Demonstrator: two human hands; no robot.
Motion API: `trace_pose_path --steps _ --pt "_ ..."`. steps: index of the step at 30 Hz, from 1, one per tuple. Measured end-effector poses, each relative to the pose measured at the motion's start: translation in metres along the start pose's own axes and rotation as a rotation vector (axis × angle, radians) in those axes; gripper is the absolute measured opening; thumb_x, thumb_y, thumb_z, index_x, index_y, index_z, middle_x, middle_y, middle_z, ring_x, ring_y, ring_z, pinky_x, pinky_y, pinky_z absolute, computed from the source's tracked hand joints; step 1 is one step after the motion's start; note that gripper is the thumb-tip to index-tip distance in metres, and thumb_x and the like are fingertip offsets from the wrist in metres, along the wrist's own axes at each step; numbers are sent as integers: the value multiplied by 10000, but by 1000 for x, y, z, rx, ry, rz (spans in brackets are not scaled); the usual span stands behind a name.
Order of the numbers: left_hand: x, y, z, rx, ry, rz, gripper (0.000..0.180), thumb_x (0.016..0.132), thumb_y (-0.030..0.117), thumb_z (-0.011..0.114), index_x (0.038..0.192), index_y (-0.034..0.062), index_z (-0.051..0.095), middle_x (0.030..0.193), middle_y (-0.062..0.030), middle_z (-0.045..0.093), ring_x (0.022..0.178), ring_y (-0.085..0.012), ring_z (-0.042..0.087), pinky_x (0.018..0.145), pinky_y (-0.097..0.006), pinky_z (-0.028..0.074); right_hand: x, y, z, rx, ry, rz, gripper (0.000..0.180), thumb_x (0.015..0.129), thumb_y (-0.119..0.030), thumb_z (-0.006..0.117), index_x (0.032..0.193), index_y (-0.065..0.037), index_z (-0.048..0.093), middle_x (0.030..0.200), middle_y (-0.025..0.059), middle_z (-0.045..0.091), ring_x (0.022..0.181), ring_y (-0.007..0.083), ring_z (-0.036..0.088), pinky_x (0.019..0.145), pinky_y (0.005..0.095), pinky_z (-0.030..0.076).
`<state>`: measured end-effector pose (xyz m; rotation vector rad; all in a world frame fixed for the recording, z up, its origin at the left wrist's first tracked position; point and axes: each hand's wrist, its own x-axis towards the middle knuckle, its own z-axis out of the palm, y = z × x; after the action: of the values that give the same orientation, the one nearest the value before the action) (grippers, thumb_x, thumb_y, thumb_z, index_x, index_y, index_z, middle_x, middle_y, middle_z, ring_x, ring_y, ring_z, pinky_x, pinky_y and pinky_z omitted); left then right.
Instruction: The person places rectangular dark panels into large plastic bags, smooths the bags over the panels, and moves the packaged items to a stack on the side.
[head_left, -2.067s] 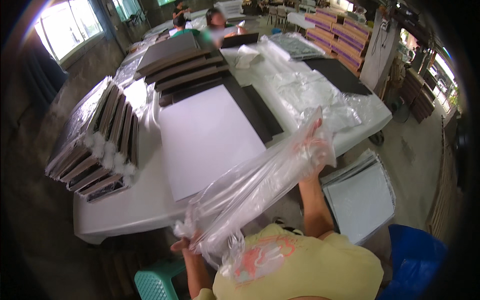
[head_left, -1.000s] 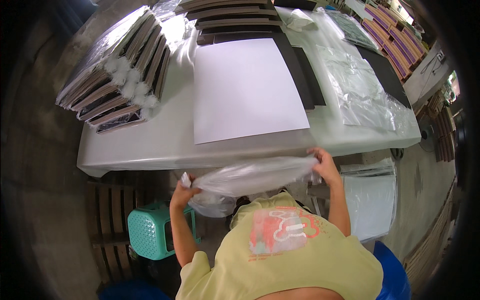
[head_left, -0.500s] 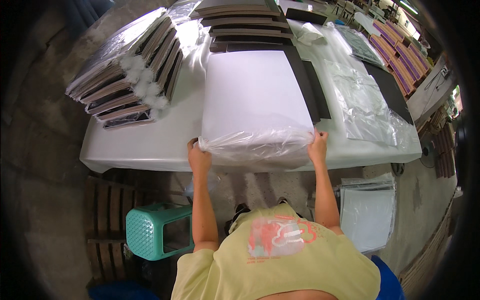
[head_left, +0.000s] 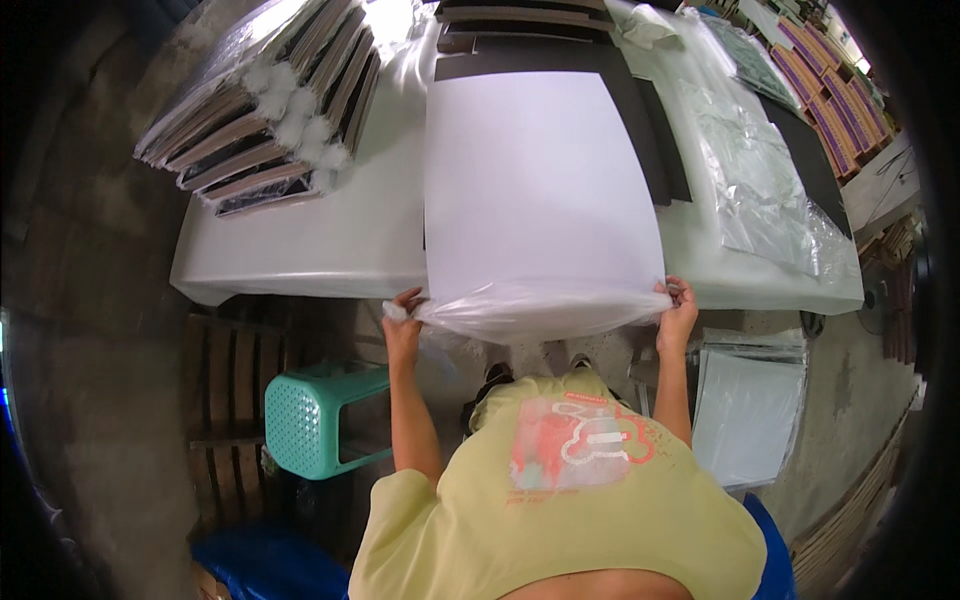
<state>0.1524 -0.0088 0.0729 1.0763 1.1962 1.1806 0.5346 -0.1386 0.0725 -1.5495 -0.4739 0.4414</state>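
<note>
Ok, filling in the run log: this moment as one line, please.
left hand: gripping clear plastic; right hand: gripping same plastic; white sheet: plastic across near edge

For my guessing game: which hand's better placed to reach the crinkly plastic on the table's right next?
Probably the right hand: it's nearer the crinkly plastic than the left hand. Both hold clear film.

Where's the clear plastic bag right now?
Head view, centre: the bag stretches between left hand and right hand, at the near edge of the white sheet.
</note>
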Motion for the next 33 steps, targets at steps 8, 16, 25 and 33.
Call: trace_pose_path --steps 8,16,25,33 --pt "23 -15 -25 56 -262 -116 217 612 31 606 825 24 562 725 -12 520 654 -103 449 577 -228 352 54 17 -55 328 -754 314 147 674 22 628 740 -63 528 791 -13 552 774 82 511 673 212 403" --pt "40 -2 -12 -70 -248 -224 281 681 17 575 960 23 533 842 -32 537 680 -90 463 559 -200 348 94 9 -35 249 -701 332 251 700 -29 605 934 -67 524 867 11 552 789 84 514 678 212 413" --pt "31 65 -3 -412 -253 84 265 655 139 602 874 44 486 808 -25 462 772 -141 472 732 -255 390 67 -84 -10 451 -638 127 394 724 -120 628 1083 -38 490 840 5 569 622 59 504 592 203 439" --pt "60 274 49 -562 -259 610 438 828 251 510 1168 -5 405 1081 -94 508 924 -169 522 716 -264 450 81 -248 12 1128 -613 -308 387 765 -124 606 1113 -20 473 1056 87 550 910 179 545 811 328 438"
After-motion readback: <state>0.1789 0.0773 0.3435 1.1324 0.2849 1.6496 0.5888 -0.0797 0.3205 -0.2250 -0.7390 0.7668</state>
